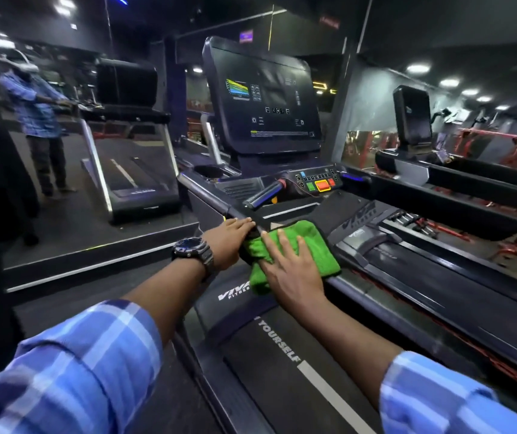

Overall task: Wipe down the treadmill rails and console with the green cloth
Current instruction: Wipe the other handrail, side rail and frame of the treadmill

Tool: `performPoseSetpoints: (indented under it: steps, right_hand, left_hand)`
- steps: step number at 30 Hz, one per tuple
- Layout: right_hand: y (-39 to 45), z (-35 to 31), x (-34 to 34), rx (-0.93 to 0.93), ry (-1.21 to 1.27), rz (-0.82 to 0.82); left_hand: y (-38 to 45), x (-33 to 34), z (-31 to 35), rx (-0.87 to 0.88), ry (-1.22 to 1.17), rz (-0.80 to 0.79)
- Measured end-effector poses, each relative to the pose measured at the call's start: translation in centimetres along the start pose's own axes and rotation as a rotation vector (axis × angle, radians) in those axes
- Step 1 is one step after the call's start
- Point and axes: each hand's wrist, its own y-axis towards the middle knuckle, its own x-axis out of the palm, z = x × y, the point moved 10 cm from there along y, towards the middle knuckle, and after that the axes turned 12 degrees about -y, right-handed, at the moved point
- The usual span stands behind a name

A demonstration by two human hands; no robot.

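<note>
Head view: right hand (294,272), fingers (283,245) splayed, presses green cloth (312,236) on rail (208,196); left hand (228,243), fingers (244,223) together, rests alongside.

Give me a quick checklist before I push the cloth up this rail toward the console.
1. Green cloth on the rail: ok.
2. Right hand flat on the cloth: ok.
3. Rail ahead free: not ok, the left hand rests on it just ahead of the cloth.
4. Belt stopped: cannot tell.
5. Cloth's underside clean: cannot tell.
</note>
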Motion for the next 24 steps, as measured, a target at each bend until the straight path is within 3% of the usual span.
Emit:
performPoseSetpoints:
  steps: [8,13,18,22,24]
  right_hand:
    - [8.0,-3.2,0.3,-0.048,-0.136,-0.066]
    - [7.1,-5.2,1.3,-0.303,-0.234,-0.118]
    - [0.3,-4.1,0.6,-0.443,-0.127,-0.04]
    - [-7.3,0.4,-0.1,-0.532,-0.135,-0.119]
    - [-9.5,3.1,-0.9,-0.457,-0.08,-0.104]
  left_hand:
    - [1.4,0.3,-5.9,-0.002,-0.112,0.01]
    - [1.3,1.1,-6.1,-0.033,-0.085,-0.019]
    - [1.1,0.0,-1.0,0.087,-0.097,0.069]
    - [-0.3,-0.4,5.0,0.182,-0.097,0.074]
    - [-1.4,-0.2,8.5,0.22,-0.066,0.066]
